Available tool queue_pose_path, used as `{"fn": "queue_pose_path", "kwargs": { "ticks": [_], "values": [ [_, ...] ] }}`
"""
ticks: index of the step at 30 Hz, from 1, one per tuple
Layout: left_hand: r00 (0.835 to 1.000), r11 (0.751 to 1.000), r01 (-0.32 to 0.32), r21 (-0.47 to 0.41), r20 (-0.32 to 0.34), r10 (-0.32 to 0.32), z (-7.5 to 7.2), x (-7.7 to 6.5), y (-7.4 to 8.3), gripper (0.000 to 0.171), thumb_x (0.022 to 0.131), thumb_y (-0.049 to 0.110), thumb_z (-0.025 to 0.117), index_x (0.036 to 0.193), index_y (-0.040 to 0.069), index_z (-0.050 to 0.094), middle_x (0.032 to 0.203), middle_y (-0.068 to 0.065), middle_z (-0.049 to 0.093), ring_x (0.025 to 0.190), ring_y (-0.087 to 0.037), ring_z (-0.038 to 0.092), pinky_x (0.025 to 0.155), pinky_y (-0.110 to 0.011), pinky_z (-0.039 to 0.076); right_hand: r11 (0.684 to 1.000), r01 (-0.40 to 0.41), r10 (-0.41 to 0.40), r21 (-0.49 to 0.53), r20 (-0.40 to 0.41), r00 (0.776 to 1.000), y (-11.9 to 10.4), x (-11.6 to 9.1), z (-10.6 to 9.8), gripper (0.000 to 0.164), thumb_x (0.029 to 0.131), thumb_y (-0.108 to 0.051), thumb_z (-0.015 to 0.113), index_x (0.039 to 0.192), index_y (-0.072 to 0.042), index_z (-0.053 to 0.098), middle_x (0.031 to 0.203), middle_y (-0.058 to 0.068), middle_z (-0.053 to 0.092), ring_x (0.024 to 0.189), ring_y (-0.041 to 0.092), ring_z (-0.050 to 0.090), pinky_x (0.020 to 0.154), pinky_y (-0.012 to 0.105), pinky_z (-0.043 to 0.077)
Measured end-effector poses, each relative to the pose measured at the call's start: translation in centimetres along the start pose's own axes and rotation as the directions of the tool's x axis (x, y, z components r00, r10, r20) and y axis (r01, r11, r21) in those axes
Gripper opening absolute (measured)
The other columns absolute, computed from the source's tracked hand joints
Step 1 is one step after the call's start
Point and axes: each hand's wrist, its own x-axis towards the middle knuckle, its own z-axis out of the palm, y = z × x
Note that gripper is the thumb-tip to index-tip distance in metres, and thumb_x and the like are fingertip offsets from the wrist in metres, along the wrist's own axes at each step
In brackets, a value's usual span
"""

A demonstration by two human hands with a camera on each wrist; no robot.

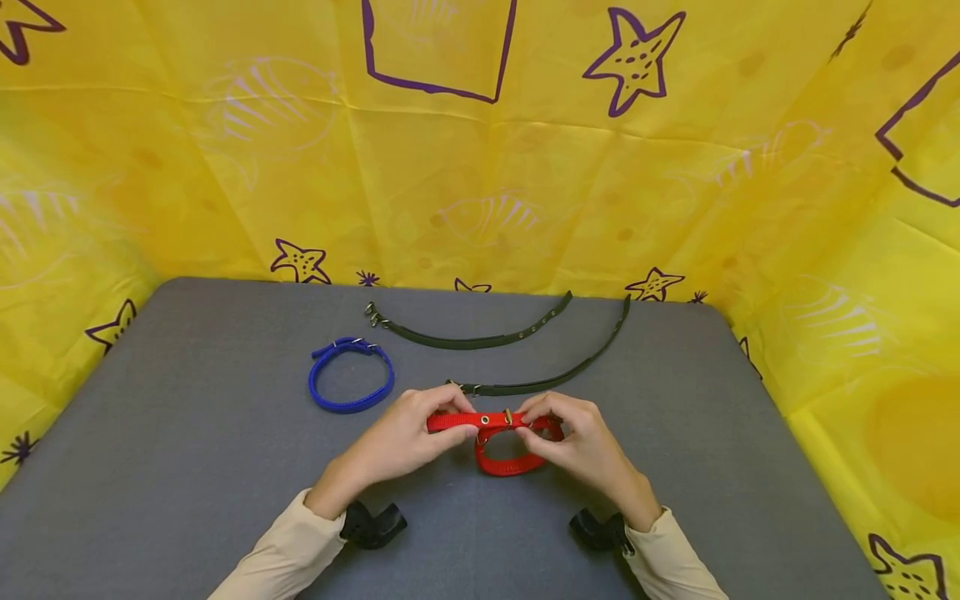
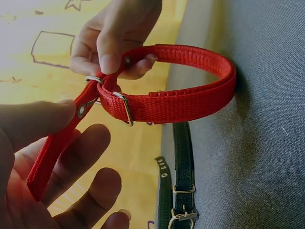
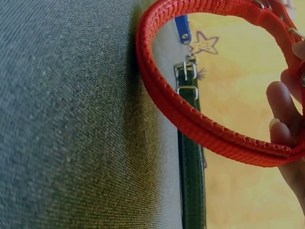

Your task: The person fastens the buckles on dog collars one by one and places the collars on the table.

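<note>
Both hands hold a red collar that is bent into a loop near the front middle of the table. The left hand pinches its strap end, which passes through a metal buckle; an eyelet shows beside the thumb in the left wrist view. At the buckle's other side, the right hand pinches the red band between thumb and fingers. The loop hangs towards the table, with a metal ring on its band. In the right wrist view the loop fills the upper right, and the right fingers are partly cut off.
A blue collar, closed into a ring, lies at the left. Two dark green collars lie unfastened behind the hands. The grey table meets a yellow patterned cloth at the back and sides.
</note>
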Motion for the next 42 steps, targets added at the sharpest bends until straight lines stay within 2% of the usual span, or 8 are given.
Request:
{"fn": "queue_pose_path", "kwargs": {
  "ticks": [5, 11, 15, 20, 29, 32, 37, 42],
  "values": [
    [0.999, 1.0, 0.011, -0.011, 0.036, -0.011, 0.0, 0.0, -0.1, 0.008, 0.092, 0.024, 0.072, 0.095, 0.022, 0.065, 0.079, 0.002, 0.071, 0.064, -0.003, 0.056, 0.056, -0.022, 0.044, 1.0, 0.005, -0.005, -0.012, 0.0, 1.0, 0.0, 0.0, 0.0, 0.026, 0.077, 0.007, 0.077, 0.089, -0.014, 0.066, 0.091, 0.004, 0.073, 0.072, 0.007, 0.062, 0.053, 0.021, 0.048],
    [0.997, 0.999, 0.004, -0.051, 0.078, 0.0, 0.5, 0.2, -0.7, 0.012, 0.092, 0.025, 0.072, 0.094, 0.017, 0.063, 0.081, -0.002, 0.073, 0.065, -0.003, 0.055, 0.057, -0.02, 0.043, 1.0, 0.002, -0.002, -0.031, 0.004, 1.0, 0.0, -0.1, 0.1, 0.026, 0.078, 0.005, 0.078, 0.087, -0.015, 0.065, 0.091, 0.002, 0.072, 0.073, 0.008, 0.063, 0.054, 0.021, 0.047],
    [0.996, 0.999, 0.011, -0.052, 0.091, -0.007, 0.9, 0.3, -1.0, 0.012, 0.091, 0.023, 0.073, 0.092, 0.017, 0.063, 0.079, 0.002, 0.07, 0.065, -0.004, 0.056, 0.058, -0.02, 0.044, 0.999, 0.008, -0.008, -0.031, 0.007, 1.0, 0.0, -0.1, 0.2, 0.026, 0.078, 0.005, 0.078, 0.087, -0.015, 0.064, 0.091, 0.002, 0.072, 0.078, 0.01, 0.066, 0.058, 0.022, 0.05],
    [0.996, 0.998, 0.01, -0.055, 0.086, -0.005, 1.1, 0.3, -1.2, 0.013, 0.09, 0.022, 0.074, 0.091, 0.017, 0.063, 0.077, 0.006, 0.068, 0.065, -0.004, 0.056, 0.058, -0.02, 0.045, 0.999, 0.02, -0.02, -0.03, 0.005, 1.0, 0.0, 0.0, 0.2, 0.026, 0.076, 0.006, 0.078, 0.086, -0.014, 0.064, 0.09, 0.003, 0.072, 0.077, 0.01, 0.066, 0.059, 0.02, 0.05],
    [0.996, 0.997, 0.013, -0.078, 0.086, -0.007, 1.3, 0.3, -1.4, 0.013, 0.089, 0.024, 0.075, 0.091, 0.017, 0.063, 0.078, 0.005, 0.066, 0.066, -0.004, 0.056, 0.059, -0.021, 0.045, 1.0, 0.025, -0.025, -0.017, 0.012, 1.0, -0.1, 0.0, 0.3, 0.026, 0.076, 0.006, 0.078, 0.086, -0.013, 0.064, 0.089, 0.004, 0.073, 0.078, 0.011, 0.068, 0.06, 0.023, 0.053],
    [0.997, 0.996, 0.011, -0.088, 0.076, -0.005, 1.4, 0.3, -1.5, 0.014, 0.089, 0.025, 0.076, 0.09, 0.017, 0.064, 0.077, 0.004, 0.067, 0.066, -0.005, 0.056, 0.059, -0.021, 0.045, 0.999, 0.037, -0.037, -0.004, 0.009, 0.999, -0.2, 0.1, 0.4, 0.026, 0.076, 0.007, 0.078, 0.086, -0.013, 0.065, 0.089, 0.005, 0.074, 0.077, 0.011, 0.068, 0.06, 0.02, 0.053],
    [0.999, 0.995, -0.015, -0.103, 0.049, 0.02, 1.7, 0.4, -1.2, 0.014, 0.088, 0.024, 0.076, 0.089, 0.016, 0.064, 0.077, 0.003, 0.067, 0.066, -0.004, 0.056, 0.059, -0.021, 0.045, 0.997, 0.068, -0.068, 0.02, 0.01, 0.998, -0.4, 0.2, 0.7, 0.025, 0.077, 0.006, 0.079, 0.088, -0.012, 0.066, 0.089, 0.006, 0.074, 0.073, 0.009, 0.067, 0.056, 0.016, 0.051],
    [0.999, 0.995, -0.038, -0.095, 0.035, 0.041, 1.8, 0.4, -1.0, 0.012, 0.088, 0.024, 0.076, 0.09, 0.018, 0.066, 0.077, 0.006, 0.068, 0.067, -0.003, 0.057, 0.059, -0.022, 0.047, 0.994, 0.101, -0.102, 0.031, 0.01, 0.995, -0.5, 0.3, 1.0, 0.026, 0.076, 0.007, 0.078, 0.091, -0.01, 0.066, 0.09, 0.006, 0.073, 0.075, 0.01, 0.069, 0.058, 0.02, 0.055]
  ]
}}
